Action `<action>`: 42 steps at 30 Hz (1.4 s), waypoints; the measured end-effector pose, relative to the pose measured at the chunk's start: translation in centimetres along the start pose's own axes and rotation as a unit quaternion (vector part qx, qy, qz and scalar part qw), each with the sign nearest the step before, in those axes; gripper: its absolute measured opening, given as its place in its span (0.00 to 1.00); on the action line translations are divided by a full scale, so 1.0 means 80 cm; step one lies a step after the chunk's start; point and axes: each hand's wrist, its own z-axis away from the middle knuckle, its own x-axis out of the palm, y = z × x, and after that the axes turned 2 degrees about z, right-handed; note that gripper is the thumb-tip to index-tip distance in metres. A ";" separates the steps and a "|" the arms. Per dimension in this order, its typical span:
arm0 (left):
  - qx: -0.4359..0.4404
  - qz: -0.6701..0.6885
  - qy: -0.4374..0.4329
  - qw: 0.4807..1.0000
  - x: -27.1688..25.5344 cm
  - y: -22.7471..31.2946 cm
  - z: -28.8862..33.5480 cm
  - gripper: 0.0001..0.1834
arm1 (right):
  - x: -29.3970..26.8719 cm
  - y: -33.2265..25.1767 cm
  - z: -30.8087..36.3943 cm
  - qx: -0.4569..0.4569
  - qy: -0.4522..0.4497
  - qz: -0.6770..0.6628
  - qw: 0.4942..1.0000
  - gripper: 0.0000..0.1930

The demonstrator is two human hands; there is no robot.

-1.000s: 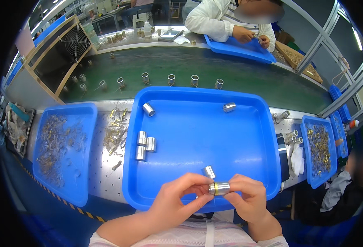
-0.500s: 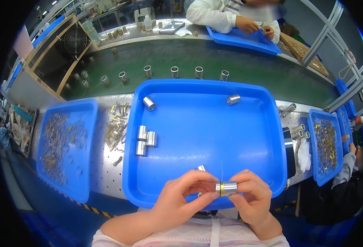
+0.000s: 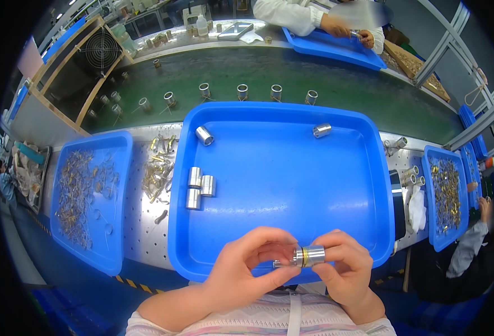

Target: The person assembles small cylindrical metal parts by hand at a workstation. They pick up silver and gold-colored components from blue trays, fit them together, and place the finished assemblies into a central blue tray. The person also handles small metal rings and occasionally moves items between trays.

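Over the near edge of the blue tray [image 3: 283, 105], both hands are at one short, shiny metal cylinder [image 3: 315, 255]. It lies sideways, with a yellow and dark band near its left end. My right hand [image 3: 348, 267] pinches its right end between thumb and fingers. At the banded end, my left hand [image 3: 238, 263] curls its thumb and fingertips against the cylinder. Another metal piece shows partly behind the left fingers. Within the tray, a cluster of metal cylinders [image 3: 208, 186] stands at the left. Single ones lie at the far left [image 3: 204, 135] and far right [image 3: 322, 130].
Left of the tray are loose metal and yellow scraps [image 3: 156, 173] and a blue tray of wire bits [image 3: 125, 185]. On the right stand another scrap tray [image 3: 430, 224] and a white cloth [image 3: 416, 208]. Rings with wires line the green belt [image 3: 224, 70]. A co-worker's hands [image 3: 336, 25] are beyond.
A thin wire that stood up from the banded end is no longer visible. The cylinder has shifted slightly right, and my left fingers have moved a little around its end.
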 end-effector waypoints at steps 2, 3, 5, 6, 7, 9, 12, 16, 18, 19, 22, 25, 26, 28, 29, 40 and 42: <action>-0.082 0.040 -0.011 0.996 -0.007 -0.001 0.001 0.21 | 0.001 0.001 -0.002 -0.024 -0.003 0.001 1.000 0.09; -0.081 0.038 -0.013 0.996 -0.008 -0.001 0.001 0.21 | 0.002 0.000 -0.002 -0.028 -0.003 0.011 1.000 0.09; -0.079 0.034 -0.016 0.996 -0.008 0.000 0.002 0.19 | 0.003 -0.001 -0.002 -0.035 -0.003 0.031 0.999 0.10; -0.049 0.018 -0.023 0.998 -0.009 -0.002 0.002 0.19 | 0.003 -0.001 -0.003 -0.040 -0.004 0.041 0.998 0.10; -0.019 0.002 -0.029 0.999 -0.010 -0.004 0.002 0.18 | 0.004 -0.002 -0.003 -0.044 -0.005 0.052 0.998 0.10; 0.018 -0.027 -0.033 0.999 -0.011 -0.005 0.001 0.18 | 0.004 -0.002 -0.004 -0.053 -0.008 0.067 0.996 0.11; 0.021 -0.054 -0.030 0.998 -0.011 -0.001 0.001 0.18 | 0.005 -0.001 -0.005 -0.063 -0.015 0.073 0.995 0.12; -0.001 -0.044 -0.037 0.998 -0.015 -0.002 0.000 0.21 | 0.011 0.000 -0.003 -0.067 -0.008 0.069 0.995 0.11; 0.002 -0.032 -0.039 0.999 -0.016 -0.004 0.001 0.20 | 0.018 0.002 -0.001 -0.070 0.004 0.066 0.995 0.11; 0.004 -0.025 -0.040 0.999 -0.017 -0.004 0.001 0.20 | 0.021 0.003 0.000 -0.075 0.011 0.064 0.995 0.11; 0.007 -0.007 -0.034 0.999 -0.020 -0.007 0.003 0.20 | 0.027 0.005 0.000 -0.081 0.012 0.060 0.995 0.10; 0.004 0.016 -0.043 0.999 -0.016 -0.004 0.002 0.20 | 0.022 -0.006 0.004 -0.060 0.020 0.068 0.996 0.09; 0.002 0.024 -0.042 0.999 -0.016 -0.005 0.001 0.20 | 0.021 -0.006 0.004 -0.050 0.020 0.066 0.996 0.09; -0.012 0.039 -0.043 0.998 -0.015 -0.004 -0.001 0.21 | 0.018 -0.006 0.003 -0.055 0.027 0.066 0.996 0.09; -0.017 0.046 -0.042 0.998 -0.017 -0.004 -0.001 0.21 | 0.020 -0.005 0.001 -0.060 0.027 0.065 0.996 0.08; -0.072 0.055 0.054 0.994 -0.022 0.020 0.006 0.19 | 0.000 -0.003 -0.012 0.041 -0.027 -0.014 0.999 0.08; -0.028 0.037 0.085 0.995 -0.036 0.025 0.014 0.20 | -0.020 -0.003 -0.046 0.095 -0.110 0.122 0.982 0.09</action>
